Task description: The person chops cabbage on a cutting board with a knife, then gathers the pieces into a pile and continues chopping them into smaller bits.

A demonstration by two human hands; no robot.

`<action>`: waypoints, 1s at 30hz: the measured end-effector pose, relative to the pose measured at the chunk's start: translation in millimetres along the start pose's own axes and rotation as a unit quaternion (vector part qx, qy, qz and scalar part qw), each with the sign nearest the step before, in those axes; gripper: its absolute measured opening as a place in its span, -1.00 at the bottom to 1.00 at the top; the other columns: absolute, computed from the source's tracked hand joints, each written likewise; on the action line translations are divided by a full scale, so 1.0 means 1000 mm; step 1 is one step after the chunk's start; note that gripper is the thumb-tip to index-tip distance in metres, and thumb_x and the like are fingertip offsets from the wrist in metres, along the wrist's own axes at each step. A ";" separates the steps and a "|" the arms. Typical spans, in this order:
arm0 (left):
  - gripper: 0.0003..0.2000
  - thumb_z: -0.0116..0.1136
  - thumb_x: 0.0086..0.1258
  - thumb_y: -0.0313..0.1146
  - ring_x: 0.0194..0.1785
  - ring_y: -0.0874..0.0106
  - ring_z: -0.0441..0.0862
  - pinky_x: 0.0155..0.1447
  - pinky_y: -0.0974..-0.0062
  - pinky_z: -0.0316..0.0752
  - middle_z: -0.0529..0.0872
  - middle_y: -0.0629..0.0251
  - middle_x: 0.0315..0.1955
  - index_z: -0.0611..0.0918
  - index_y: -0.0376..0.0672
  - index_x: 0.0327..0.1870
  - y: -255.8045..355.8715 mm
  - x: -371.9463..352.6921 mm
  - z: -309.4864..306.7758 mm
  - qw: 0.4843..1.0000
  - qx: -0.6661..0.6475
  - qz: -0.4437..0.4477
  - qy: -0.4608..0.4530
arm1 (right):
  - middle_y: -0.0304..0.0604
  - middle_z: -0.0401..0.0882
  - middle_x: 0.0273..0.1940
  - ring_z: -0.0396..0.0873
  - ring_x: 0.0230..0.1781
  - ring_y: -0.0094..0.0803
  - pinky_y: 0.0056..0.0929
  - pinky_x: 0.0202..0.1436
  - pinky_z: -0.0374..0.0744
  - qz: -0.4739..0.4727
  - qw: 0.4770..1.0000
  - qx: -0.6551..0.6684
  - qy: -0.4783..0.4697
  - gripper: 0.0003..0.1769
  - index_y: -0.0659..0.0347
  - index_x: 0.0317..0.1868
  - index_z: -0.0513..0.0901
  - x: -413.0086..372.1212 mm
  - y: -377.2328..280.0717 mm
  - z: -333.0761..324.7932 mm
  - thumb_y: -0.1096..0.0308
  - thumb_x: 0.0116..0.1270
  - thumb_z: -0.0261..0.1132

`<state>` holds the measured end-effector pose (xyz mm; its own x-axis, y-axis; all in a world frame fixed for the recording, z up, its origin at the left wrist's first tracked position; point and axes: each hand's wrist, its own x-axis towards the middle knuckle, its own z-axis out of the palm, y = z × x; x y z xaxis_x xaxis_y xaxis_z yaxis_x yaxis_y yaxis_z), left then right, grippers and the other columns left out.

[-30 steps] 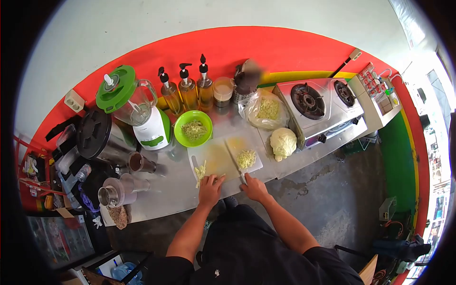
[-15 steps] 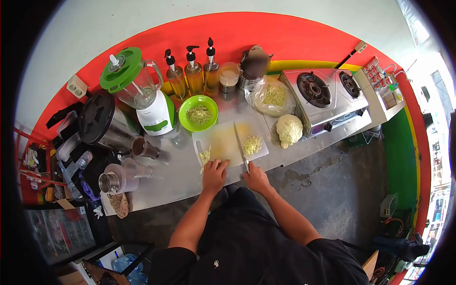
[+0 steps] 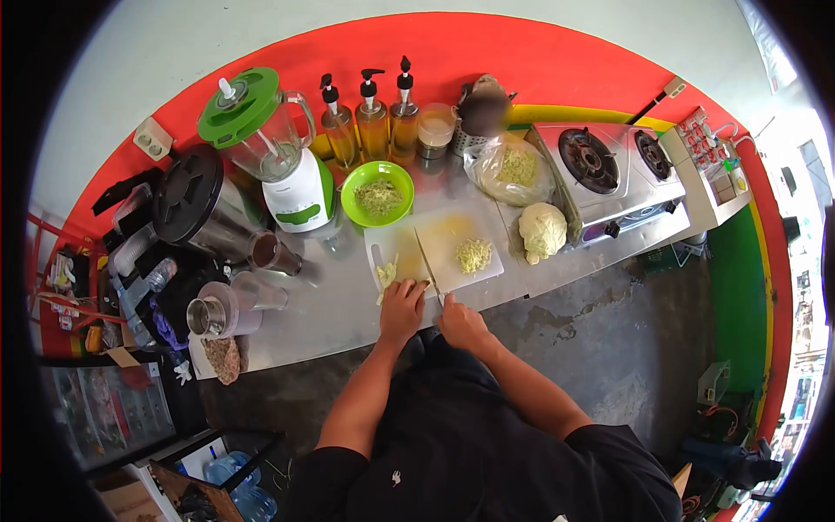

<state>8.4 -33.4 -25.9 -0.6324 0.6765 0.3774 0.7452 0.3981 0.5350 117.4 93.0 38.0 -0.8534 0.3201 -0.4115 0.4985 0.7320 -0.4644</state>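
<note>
My right hand grips the handle of a kitchen knife, its blade pointing away across the white cutting board. Just left of the blade, my left hand is closed, its bent fingers pressing a small piece of cabbage to the board's near edge; most of that piece is hidden. Pale cabbage strips lie beyond the left fingers. A heap of shredded cabbage sits right of the knife. Behind the board, a green bowl contains shredded greens. A cabbage head rests to the right.
A blender, pump bottles and a plastic bag of chopped cabbage line the back. The gas stove stands right. On the left are a dark-lidded steel container and clear plastic cups.
The knife has moved left from beside the shredded heap to my left fingertips, and its blade slants more. My right hand has shifted toward my left hand. The camera view has moved slightly.
</note>
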 end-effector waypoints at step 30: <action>-0.88 0.29 0.29 -0.45 -0.15 0.20 0.57 0.00 0.21 0.46 0.65 0.34 -0.27 0.77 -0.14 -0.19 -0.003 0.003 0.002 0.996 -0.066 -0.016 0.051 | 0.26 0.72 -0.17 0.74 -0.15 0.21 0.01 -0.04 0.70 0.047 0.996 -0.076 0.018 -0.26 0.57 0.30 0.22 0.016 -0.008 0.029 0.21 0.35 0.33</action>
